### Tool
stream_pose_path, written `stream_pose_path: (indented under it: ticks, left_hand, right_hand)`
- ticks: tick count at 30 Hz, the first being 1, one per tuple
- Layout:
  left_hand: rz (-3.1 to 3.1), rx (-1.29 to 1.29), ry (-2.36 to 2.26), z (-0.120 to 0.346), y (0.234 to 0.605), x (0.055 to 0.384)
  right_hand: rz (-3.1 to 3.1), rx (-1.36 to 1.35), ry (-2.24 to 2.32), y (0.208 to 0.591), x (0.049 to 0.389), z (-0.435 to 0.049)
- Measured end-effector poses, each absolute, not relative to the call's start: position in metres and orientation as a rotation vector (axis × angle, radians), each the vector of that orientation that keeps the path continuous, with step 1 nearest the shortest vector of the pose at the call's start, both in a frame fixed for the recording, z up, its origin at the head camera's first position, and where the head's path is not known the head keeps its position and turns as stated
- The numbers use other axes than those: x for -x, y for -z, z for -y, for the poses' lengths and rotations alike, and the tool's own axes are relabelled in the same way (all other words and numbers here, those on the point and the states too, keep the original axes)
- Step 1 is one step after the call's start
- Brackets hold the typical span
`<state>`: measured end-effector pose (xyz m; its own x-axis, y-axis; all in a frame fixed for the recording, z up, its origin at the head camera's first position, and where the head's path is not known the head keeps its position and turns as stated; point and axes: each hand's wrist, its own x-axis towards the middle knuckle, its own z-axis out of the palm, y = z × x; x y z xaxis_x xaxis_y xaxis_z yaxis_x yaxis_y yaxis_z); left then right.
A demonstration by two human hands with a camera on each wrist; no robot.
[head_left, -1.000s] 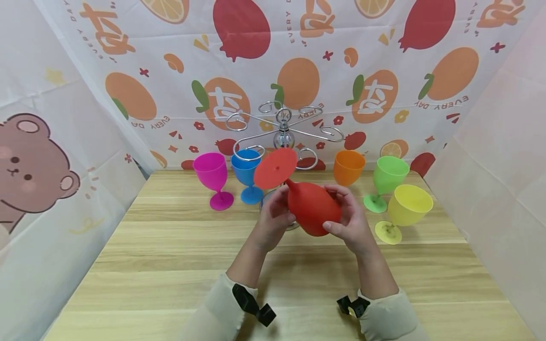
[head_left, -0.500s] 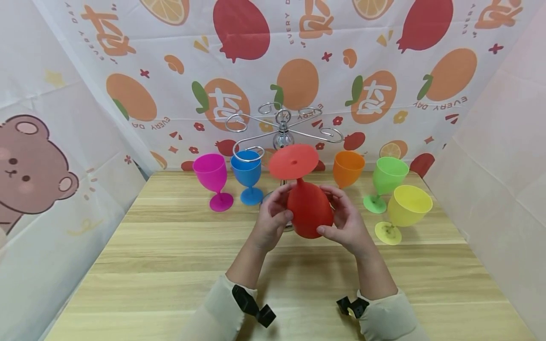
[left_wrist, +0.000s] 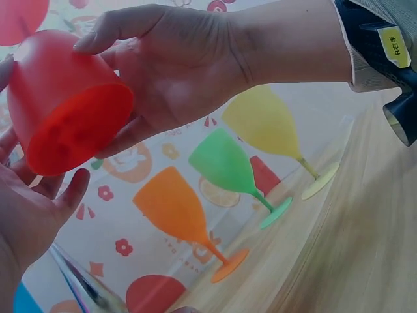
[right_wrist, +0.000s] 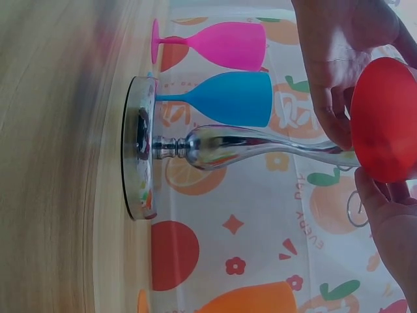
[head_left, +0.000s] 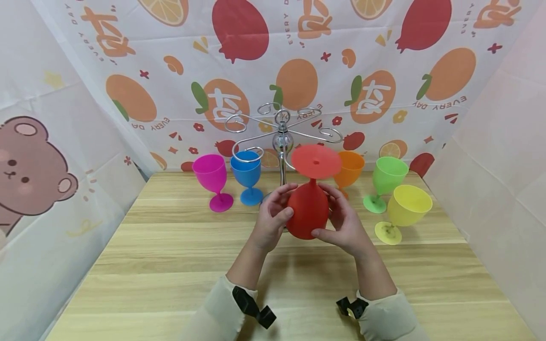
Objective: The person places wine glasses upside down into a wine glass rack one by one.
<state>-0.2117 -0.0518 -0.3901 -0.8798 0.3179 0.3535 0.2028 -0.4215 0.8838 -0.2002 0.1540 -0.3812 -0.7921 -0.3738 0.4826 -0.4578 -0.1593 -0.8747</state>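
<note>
A red plastic goblet point(head_left: 308, 213) is held upside down above the table, its round foot point(head_left: 316, 161) on top and its mouth facing down. My left hand point(head_left: 274, 218) grips the bowl from the left side, thumb on the near face. From the other side my right hand point(head_left: 344, 222) holds it, with the thumb close to the rim. Both hands also appear round the red bowl point(left_wrist: 68, 98) in the left wrist view. Just behind the goblet rises a chrome stand point(head_left: 282, 137) with curled wire arms. Its round base point(right_wrist: 138, 150) shows in the right wrist view.
Pink point(head_left: 212, 175) and blue point(head_left: 246, 173) goblets stand upright at the back left of the wooden table point(head_left: 170, 265). Orange point(left_wrist: 172, 205), green point(head_left: 390, 175) and yellow point(head_left: 408, 206) ones stand on the right. A fruit-print cloth point(head_left: 170, 94) hangs behind.
The red goblet has turned in my hands: its foot has swung from the left over to the right, and the tilted bowl is now nearly upright, mouth down. The other goblets stay put.
</note>
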Motion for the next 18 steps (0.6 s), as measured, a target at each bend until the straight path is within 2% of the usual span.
stream_pose_path:
  ticks: [18]
  left_hand:
    - [-1.801,-0.725,-2.496,0.049,0.3876,0.2116]
  right_hand:
    - [2.014,-0.846,-2.118,0.3823,0.2004,-0.1541]
